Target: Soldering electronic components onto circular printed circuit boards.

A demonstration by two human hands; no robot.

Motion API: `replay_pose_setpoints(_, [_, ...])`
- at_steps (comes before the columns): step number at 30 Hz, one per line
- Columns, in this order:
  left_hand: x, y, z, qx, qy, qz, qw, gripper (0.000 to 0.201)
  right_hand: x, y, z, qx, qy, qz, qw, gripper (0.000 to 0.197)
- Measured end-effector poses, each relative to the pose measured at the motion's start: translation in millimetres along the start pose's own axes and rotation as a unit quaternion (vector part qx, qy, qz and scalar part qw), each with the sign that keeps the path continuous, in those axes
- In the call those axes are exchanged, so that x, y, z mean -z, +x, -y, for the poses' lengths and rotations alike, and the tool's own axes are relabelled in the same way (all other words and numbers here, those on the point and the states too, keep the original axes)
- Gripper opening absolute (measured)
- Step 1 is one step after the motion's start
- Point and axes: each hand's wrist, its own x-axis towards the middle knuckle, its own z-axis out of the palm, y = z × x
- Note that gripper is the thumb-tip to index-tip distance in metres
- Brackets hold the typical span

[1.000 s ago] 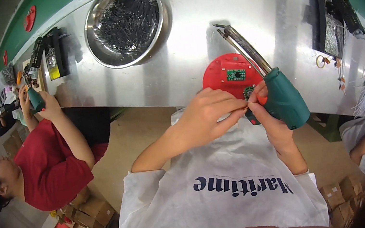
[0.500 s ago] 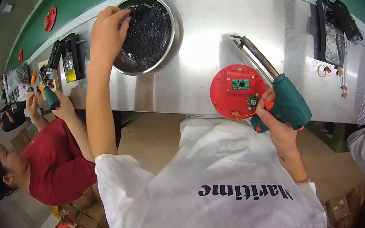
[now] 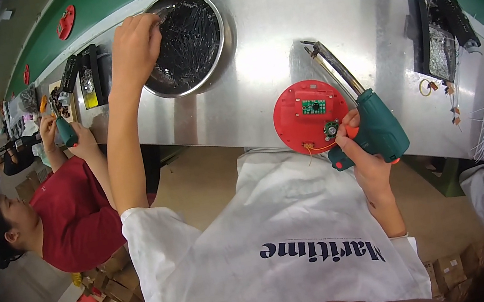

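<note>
Head view: I see the red disc [image 3: 307, 123] just left of the green soldering gun [image 3: 384, 129].
The right hand [image 3: 365, 158] is wrapped around the gun, beside the disc. Beyond and left of the disc, the left hand [image 3: 136, 46] bends over the steel bowl [image 3: 221, 35], fingers nearly together; their hold I can't tell.

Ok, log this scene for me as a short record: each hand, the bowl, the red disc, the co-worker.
Left hand: over the left rim of the bowl; whether it grips anything is unclear
Right hand: holding a green soldering gun
Bowl: metal, with thin black pieces inside
Red disc: beside the right hand, bearing a green circuit board
Co-worker: at left, dark red top
</note>
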Motion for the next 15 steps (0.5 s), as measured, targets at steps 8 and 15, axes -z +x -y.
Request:
replay_pose_setpoints(8, [-1.6, -2.7, 1.5, -0.026, 0.006, -0.002, 1.0, 0.018, -2.1, -2.5, -1.7, -0.021, 0.02, 0.002, 1.0, 0.03])
replay_pose_setpoints(15, [-5.1, -0.2, 3.7, -0.044, 0.018, 0.06, 0.997, 0.017, -1.0, -5.7, 0.7, -0.038, 0.033, 0.001, 0.999, 0.033])
